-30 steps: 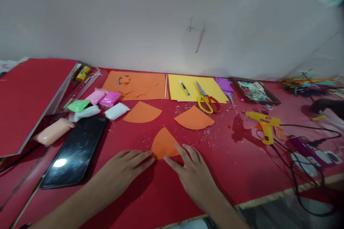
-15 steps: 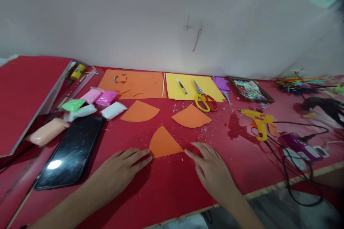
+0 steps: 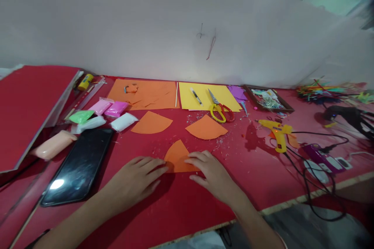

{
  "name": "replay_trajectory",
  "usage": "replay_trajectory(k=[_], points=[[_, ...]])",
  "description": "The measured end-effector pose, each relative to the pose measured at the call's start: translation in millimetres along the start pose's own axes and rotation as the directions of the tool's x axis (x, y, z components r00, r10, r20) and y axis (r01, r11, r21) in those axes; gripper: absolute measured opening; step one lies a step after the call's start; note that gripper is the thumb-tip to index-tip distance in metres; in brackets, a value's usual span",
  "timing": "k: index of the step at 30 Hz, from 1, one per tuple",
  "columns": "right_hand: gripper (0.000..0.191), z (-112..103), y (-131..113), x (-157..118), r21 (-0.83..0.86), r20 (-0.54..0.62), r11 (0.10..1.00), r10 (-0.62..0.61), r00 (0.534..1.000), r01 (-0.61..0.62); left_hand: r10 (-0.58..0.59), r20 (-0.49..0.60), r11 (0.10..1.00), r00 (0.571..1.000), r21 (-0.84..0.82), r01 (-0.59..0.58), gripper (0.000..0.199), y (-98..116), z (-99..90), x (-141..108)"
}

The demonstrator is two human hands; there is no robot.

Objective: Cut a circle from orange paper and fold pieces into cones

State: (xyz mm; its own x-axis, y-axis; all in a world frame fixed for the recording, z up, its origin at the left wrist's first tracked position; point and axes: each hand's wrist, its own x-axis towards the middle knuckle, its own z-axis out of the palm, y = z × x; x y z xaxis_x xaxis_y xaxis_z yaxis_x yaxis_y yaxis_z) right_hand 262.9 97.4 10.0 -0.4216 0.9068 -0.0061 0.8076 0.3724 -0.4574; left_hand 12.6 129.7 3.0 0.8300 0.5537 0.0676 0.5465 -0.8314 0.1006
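Flat on the red table lies an orange paper wedge (image 3: pixel 177 157), one of three cut fan shapes. My left hand (image 3: pixel 138 177) rests at its left corner, fingers stretched out and fingertips at the paper's edge. Over its right corner reaches my right hand (image 3: pixel 209 175), fingers apart, hiding part of that side. A second orange wedge (image 3: pixel 152 123) lies beyond to the left, and a third orange wedge (image 3: pixel 207 127) to the right. Scissors (image 3: pixel 219 109) with yellow and red handles and a pen (image 3: pixel 196 96) lie on yellow paper (image 3: pixel 187 103).
Left are a black phone (image 3: pixel 78 167), clay packets (image 3: pixel 124 120) and a red board (image 3: pixel 29 105). Behind lies an orange sheet (image 3: pixel 157 91). Right are a yellow glue gun (image 3: pixel 276 132) with trailing cables, a purple power strip (image 3: pixel 320 157) and a tray (image 3: pixel 288 108) of scraps.
My right hand has moved left, from beside the near wedge's right corner to over it. My left hand stays at the left corner. The view has shifted slightly.
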Motion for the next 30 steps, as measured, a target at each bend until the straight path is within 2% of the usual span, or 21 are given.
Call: replay_trajectory(k=[6,9,12,14,17,19,22,25,28,30], points=[[0.024,1,4,11,-0.154,-0.025,0.980,-0.132,0.991,0.127,-0.122,0.000,0.987,0.993,-0.110,0.121,0.042,16,2.4,28],[0.017,9,3,9,-0.294,-0.081,0.939,-0.211,0.974,0.179,-0.121,-0.016,0.989,0.993,-0.089,0.119,0.039,19,3.6,36],[0.013,11,-4,5,-0.384,-0.130,0.893,-0.303,0.944,0.233,-0.090,-0.085,0.996,0.992,-0.033,0.088,0.024,18,3.6,38],[0.014,8,-9,3,-0.374,-0.175,0.889,-0.346,0.922,0.263,-0.107,-0.146,0.994,0.984,-0.036,0.103,0.014,17,2.0,37],[0.013,1,-13,2,-0.259,-0.281,0.924,-0.352,0.893,0.283,-0.147,-0.206,0.980,0.967,-0.162,0.114,0.012,14,-3.0,38],[0.020,-2,-12,2,-0.177,-0.326,0.938,-0.341,0.882,0.297,-0.128,-0.236,0.965,0.963,-0.254,0.066,0.017,10,-6.5,38],[0.026,-3,-9,2,-0.132,-0.331,0.926,-0.376,0.865,0.352,-0.078,-0.272,0.944,0.959,-0.330,-0.016,0.024,6,-9.8,38],[0.021,0,-7,-1,-0.192,-0.339,0.904,-0.427,0.838,0.383,-0.082,-0.256,0.931,0.963,-0.365,-0.017,0.029,4,-11.1,37],[0.020,3,-6,-7,-0.386,-0.320,0.845,-0.498,0.806,0.369,-0.061,-0.178,0.934,0.982,-0.356,-0.007,0.024,5,-9.9,34],[0.021,7,-5,-11,-0.504,-0.274,0.783,-0.546,0.792,0.365,-0.031,-0.146,0.950,0.989,-0.313,-0.016,0.030,6,-6.0,31]])
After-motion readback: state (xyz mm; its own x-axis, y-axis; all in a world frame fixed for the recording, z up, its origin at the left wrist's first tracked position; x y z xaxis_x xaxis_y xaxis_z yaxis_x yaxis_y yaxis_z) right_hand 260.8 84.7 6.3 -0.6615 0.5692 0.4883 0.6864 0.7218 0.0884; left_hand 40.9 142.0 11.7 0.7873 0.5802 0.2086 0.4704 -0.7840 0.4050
